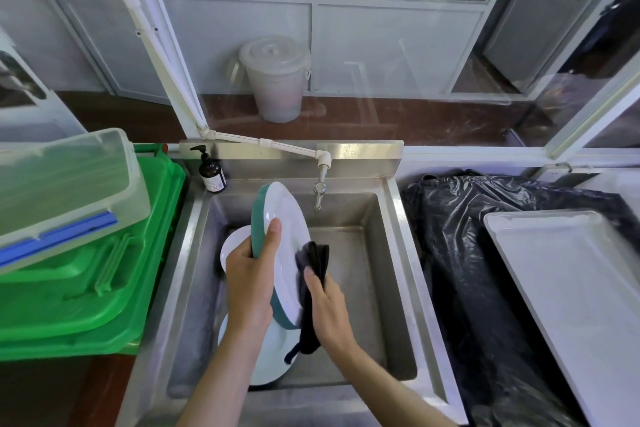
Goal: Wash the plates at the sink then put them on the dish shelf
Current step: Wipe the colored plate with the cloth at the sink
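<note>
Left hand (251, 282) grips tilted teal-backed white plate (285, 243); right hand (329, 312) clutches dark cloth (313, 274) against it.

- The left hand (250, 282) covers part of the teal-backed plate (287, 246); its fingers behind the plate are out of sight.
- The dark cloth (313, 284) hides the plate's lower right face, and the right hand (329, 314) hides part of the cloth.
- 2 white plates (235, 248) in the sink (375, 274) are mostly covered by the hands and the held plate.
- The soap bottle (212, 172) has a label too small to read.
- The white tray (568, 288) is cut off by the right edge.
- The clear lidded box (65, 191) and green bin lid (104, 288) run past the left edge.
- The black bag (460, 253) hides whatever is under it.
- Reflections blur what lies behind the glass.
</note>
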`<state>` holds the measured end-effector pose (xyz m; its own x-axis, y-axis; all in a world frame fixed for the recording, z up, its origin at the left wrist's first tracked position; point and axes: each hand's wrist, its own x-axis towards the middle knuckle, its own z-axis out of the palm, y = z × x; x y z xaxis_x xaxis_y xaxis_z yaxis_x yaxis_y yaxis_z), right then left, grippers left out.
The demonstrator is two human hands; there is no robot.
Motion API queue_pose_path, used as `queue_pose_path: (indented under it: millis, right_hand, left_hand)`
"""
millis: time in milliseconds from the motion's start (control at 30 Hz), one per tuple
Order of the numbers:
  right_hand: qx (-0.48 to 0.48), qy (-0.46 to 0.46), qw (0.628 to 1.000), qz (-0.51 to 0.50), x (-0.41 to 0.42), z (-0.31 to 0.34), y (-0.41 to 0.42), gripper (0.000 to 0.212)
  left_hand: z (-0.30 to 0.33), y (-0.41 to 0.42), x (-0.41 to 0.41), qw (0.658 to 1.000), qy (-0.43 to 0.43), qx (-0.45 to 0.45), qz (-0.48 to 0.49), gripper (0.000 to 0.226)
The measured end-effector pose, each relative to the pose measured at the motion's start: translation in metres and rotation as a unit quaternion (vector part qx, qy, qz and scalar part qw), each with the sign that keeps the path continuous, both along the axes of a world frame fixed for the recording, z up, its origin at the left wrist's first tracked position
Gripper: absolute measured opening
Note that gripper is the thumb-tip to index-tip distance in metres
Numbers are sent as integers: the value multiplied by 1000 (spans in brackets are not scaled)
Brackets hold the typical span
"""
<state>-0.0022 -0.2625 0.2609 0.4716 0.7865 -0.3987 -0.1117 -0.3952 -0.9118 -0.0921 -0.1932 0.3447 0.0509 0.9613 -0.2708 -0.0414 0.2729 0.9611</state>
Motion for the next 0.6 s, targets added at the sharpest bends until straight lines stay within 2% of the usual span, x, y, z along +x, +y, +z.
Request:
queue_pose_path:
  millis: [67, 133, 233, 300, 433, 533, 600]
  right_hand:
    - [51, -21, 998, 9, -7, 9, 0, 41]
    - [69, -35, 997, 11, -4, 18, 11, 33]
    - [35, -8, 999, -16, 4, 24, 25, 31]
    - [-12, 41, 998, -40, 3, 23, 27, 38]
    - [-60, 169, 979, -92, -6, 38, 16, 45]
    - [-40, 263, 958, -110, -3, 56, 14, 59]
    - [-18, 318, 943, -97, 2, 70, 14, 74]
  left_hand:
    - [-2, 1, -2, 1000, 0, -12, -5, 70]
    - [1, -4, -1, 1000, -9, -4, -16, 64]
    - [5, -15, 2, 999, -2, 31, -37, 59]
    - [3, -22, 4, 996, 45, 59, -49, 51]
    - [-6, -27, 2, 975, 162, 129, -85, 52]
    - [-15, -34, -5, 952, 214, 166, -145, 47]
    - [-18, -37, -11, 937, 224, 189, -192, 33]
